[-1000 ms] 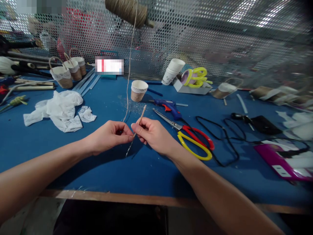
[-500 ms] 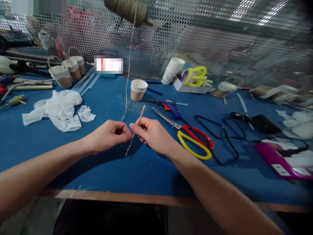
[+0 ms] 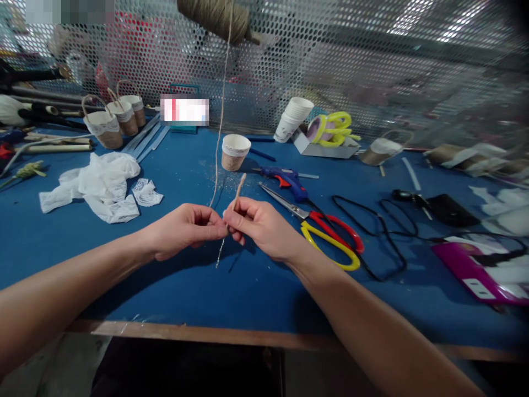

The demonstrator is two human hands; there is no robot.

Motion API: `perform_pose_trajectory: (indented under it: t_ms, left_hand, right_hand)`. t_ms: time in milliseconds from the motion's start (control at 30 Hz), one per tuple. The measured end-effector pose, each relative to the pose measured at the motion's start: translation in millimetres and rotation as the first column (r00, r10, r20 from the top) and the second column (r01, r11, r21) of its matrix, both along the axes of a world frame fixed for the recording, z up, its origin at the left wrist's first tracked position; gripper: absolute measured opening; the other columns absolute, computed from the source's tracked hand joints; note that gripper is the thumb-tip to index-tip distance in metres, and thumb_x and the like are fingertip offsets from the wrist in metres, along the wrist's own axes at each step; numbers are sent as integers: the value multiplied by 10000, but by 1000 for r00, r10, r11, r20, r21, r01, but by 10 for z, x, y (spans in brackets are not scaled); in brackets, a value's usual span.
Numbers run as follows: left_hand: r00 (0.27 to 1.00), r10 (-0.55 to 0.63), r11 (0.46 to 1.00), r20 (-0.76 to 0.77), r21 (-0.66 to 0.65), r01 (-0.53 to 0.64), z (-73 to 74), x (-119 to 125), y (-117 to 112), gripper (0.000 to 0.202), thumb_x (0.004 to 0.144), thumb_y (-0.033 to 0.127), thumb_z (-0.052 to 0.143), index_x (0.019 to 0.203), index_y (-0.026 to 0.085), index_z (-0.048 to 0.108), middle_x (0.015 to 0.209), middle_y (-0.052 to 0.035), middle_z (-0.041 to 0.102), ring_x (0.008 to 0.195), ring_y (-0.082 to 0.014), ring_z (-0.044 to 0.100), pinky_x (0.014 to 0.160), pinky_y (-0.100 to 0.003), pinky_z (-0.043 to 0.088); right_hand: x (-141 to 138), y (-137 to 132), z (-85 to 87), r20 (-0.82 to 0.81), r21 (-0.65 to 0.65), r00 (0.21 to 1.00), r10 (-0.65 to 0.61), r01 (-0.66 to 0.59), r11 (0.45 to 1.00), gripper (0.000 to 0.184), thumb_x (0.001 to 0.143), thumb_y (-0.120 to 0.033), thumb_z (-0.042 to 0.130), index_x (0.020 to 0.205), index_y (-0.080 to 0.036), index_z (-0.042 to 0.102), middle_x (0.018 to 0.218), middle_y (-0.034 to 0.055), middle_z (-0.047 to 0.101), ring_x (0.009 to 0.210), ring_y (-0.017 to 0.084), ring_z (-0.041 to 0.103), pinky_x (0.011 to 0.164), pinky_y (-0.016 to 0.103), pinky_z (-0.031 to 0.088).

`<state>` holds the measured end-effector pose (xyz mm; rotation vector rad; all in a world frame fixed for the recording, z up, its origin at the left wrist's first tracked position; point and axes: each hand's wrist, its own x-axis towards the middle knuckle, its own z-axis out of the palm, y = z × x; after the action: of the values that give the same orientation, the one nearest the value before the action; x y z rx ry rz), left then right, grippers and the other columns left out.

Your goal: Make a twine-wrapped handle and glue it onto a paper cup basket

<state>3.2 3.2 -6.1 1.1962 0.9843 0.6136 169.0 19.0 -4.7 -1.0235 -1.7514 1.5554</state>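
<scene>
In the middle of the view my right hand (image 3: pixel 260 225) pinches a thin twisted wire (image 3: pixel 220 253), its upper part wrapped in twine. The bare silvery end points down toward me. Close against it, my left hand (image 3: pixel 192 227) is closed on the twine (image 3: pixel 220 121), which runs down from a large spool (image 3: pixel 212 19) above. The fingertips of both hands meet at the wire. Just beyond them stands a paper cup (image 3: pixel 235 157) wrapped in brown, with a lace rim.
Right of my hands lie scissors (image 3: pixel 330 234) and a blue glue gun (image 3: pixel 291 182) with a black cord. White lace (image 3: pixel 97 184) is heaped at left, before several handled cups (image 3: pixel 109 132). Stacked paper cups (image 3: pixel 291 121) lean near a white box (image 3: pixel 324 146). A purple packet (image 3: pixel 458 267) lies far right.
My left fingers have moved slightly right, closer against the wire. The wire stands a little more upright, and the twine has shifted slightly right.
</scene>
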Motion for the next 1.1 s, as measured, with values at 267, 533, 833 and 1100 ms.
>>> perform_pose_trajectory:
  t_ms: [267, 533, 833, 1100]
  left_hand:
    - [993, -25, 988, -117, 147, 42, 26, -28, 29, 159, 722, 278, 564, 680, 124, 554, 582, 54, 469, 495, -51, 341, 457, -199, 235]
    - [989, -5, 978, -149, 204, 36, -20, -29, 36, 166, 719, 286, 554, 670, 128, 548, 608, 39, 490, 561, -73, 403, 550, -220, 314]
    - [987, 67, 987, -143, 154, -45, -41, 28, -2, 162, 642, 257, 609, 599, 139, 506, 552, 50, 485, 514, -69, 406, 510, -216, 297]
    - [998, 28, 999, -50, 16, -27, -12, 33, -1, 196, 640, 276, 629, 590, 136, 500, 509, 68, 421, 442, -43, 298, 419, -196, 198]
  right_hand:
    - [9, 15, 2, 117, 98, 992, -54, 42, 994, 201, 808, -320, 498, 698, -153, 476, 538, -55, 444, 464, 50, 425, 445, 186, 359]
    - [-4, -12, 14, 209, 167, 972, -107, 73, 983, 237, 801, -356, 499, 675, -158, 470, 516, -59, 425, 449, 57, 401, 445, 205, 324]
    - [-35, -31, -25, 259, 348, 943, -209, 110, 931, 287, 781, -362, 524, 594, -159, 446, 538, -45, 426, 502, 68, 347, 474, 220, 297]
    - [-12, 4, -41, 29, 30, 1000, -11, 10, 999, 218, 782, -378, 516, 735, -168, 483, 623, -25, 487, 520, 73, 454, 480, 212, 388]
